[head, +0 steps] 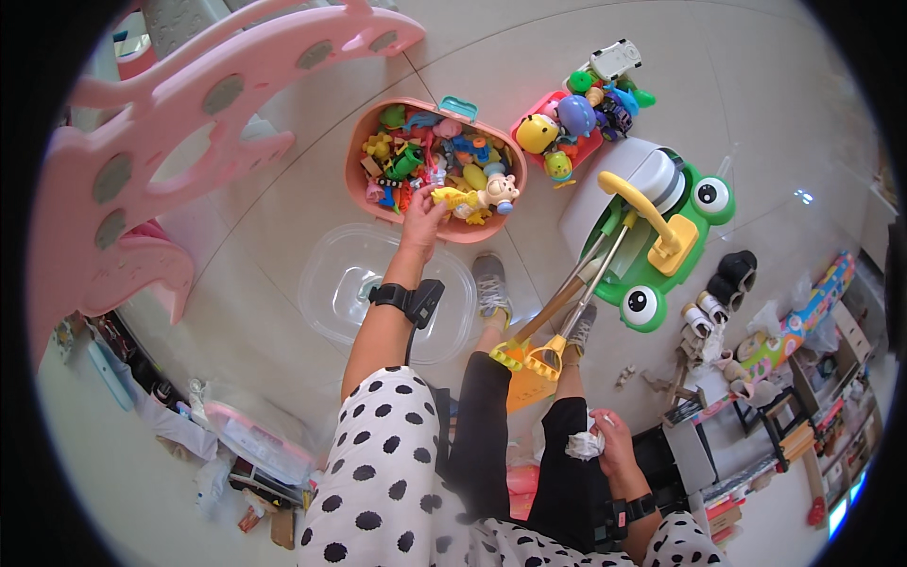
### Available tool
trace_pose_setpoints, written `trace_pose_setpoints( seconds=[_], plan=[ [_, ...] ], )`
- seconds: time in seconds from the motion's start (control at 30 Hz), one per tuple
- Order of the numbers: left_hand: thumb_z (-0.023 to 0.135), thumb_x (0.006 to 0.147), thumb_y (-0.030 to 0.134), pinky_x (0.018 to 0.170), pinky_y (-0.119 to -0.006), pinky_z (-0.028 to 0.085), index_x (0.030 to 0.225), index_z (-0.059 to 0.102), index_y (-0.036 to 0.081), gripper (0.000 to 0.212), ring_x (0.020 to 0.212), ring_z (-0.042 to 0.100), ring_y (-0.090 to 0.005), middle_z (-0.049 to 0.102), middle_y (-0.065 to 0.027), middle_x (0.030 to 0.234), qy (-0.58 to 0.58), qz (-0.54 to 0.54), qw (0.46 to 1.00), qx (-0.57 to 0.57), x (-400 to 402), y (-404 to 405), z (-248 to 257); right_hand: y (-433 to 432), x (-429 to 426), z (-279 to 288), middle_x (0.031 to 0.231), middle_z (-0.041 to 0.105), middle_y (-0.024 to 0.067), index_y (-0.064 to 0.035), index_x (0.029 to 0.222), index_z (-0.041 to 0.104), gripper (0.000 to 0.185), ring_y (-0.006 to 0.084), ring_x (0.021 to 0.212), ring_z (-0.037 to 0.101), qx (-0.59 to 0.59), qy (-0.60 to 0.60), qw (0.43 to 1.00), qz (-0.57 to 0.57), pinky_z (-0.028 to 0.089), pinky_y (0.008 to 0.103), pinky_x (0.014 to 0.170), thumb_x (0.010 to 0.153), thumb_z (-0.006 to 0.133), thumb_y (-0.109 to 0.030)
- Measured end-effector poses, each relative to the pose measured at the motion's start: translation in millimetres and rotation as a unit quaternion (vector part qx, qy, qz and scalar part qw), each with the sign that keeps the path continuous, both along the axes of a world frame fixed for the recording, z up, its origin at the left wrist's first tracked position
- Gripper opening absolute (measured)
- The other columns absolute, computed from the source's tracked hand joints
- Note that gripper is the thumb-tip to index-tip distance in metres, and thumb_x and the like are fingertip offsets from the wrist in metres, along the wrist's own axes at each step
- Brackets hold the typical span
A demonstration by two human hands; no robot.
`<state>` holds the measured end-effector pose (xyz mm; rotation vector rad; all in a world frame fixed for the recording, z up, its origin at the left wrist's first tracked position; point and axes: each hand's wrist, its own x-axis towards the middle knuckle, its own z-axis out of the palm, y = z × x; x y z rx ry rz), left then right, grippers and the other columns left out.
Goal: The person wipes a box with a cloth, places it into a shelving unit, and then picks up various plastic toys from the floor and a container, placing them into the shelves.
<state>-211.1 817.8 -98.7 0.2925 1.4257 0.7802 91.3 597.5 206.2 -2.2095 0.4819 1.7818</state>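
My left hand (423,216) reaches over the near rim of a salmon-pink plastic bin (352,177) heaped with small toys, its fingers on a yellow plastic toy (453,198). Beside that toy lies a bear-headed toy (500,190). A clear plastic lid (333,290) lies on the floor under my left forearm. My right hand (615,439) is near my knee, holding a crumpled white tissue or cloth (586,445). Beyond the bin's right side stands a small pink basket (589,150) with a yellow toy (536,134) and a purple toy (576,115).
A green frog-faced toy container (684,244) with long-handled toy tools (567,312) stands at right. A pink plastic play panel (163,120) is at left. Shoes (735,273) and cluttered shelves (801,397) line the right. A white toy car (616,59) lies beyond the basket.
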Motion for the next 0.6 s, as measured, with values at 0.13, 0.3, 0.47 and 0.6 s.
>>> trace_pose_setpoints(
  seconds=[0.13, 0.3, 0.47, 0.6],
  plan=[
    [0.059, 0.083, 0.013, 0.054, -0.018, 0.04, 0.107, 0.05, 0.004, 0.027, 0.074, 0.054, -0.0072, 0.059, -0.0007, 0.091, 0.094, -0.077, 0.989, -0.085, -18.1, -13.4, -14.2, 1.4, -1.0, 1.8, 0.063, 0.047, -0.0005, -0.005, 0.091, 0.056, 0.012, 0.007, 0.056, 0.046, 0.007, 0.002, 1.0, 0.011, 0.037, 0.0195, 0.051, 0.087, 0.053, -0.016],
    [0.062, 0.08, 0.015, 0.055, -0.021, 0.041, 0.109, 0.049, 0.007, 0.032, 0.073, 0.054, -0.0075, 0.058, 0.0006, 0.087, 0.122, -0.099, 0.98, -0.12, -14.7, -41.4, -9.3, -2.6, 1.2, 1.7, 0.066, 0.05, 0.0018, -0.0048, 0.092, 0.057, 0.011, 0.0077, 0.06, 0.047, 0.005, -0.001, 1.0, -0.006, 0.036, 0.0193, 0.054, 0.085, 0.055, -0.013],
    [0.061, 0.08, 0.013, 0.058, -0.023, 0.041, 0.113, 0.047, 0.008, 0.036, 0.076, 0.055, -0.0084, 0.059, 0.0006, 0.091, 0.148, -0.119, 0.974, -0.12, -20.5, -60.3, -10.1, -9.2, 3.1, -1.1, 0.066, 0.049, 0.0018, -0.0052, 0.092, 0.057, 0.01, 0.0076, 0.059, 0.047, 0.008, 0.004, 1.0, -0.009, 0.037, 0.0192, 0.053, 0.085, 0.055, -0.013],
    [0.057, 0.082, 0.012, 0.059, -0.023, 0.042, 0.115, 0.048, 0.008, 0.034, 0.077, 0.055, -0.009, 0.058, -0.0002, 0.094, 0.139, -0.11, 0.982, -0.057, -15.3, -52.7, -12.4, -8.6, 1.6, -2.0, 0.066, 0.05, 0.0018, -0.0056, 0.092, 0.057, 0.011, 0.0078, 0.059, 0.047, -0.006, 0.001, 1.0, -0.002, 0.037, 0.0193, 0.053, 0.085, 0.055, -0.013]
  ],
)
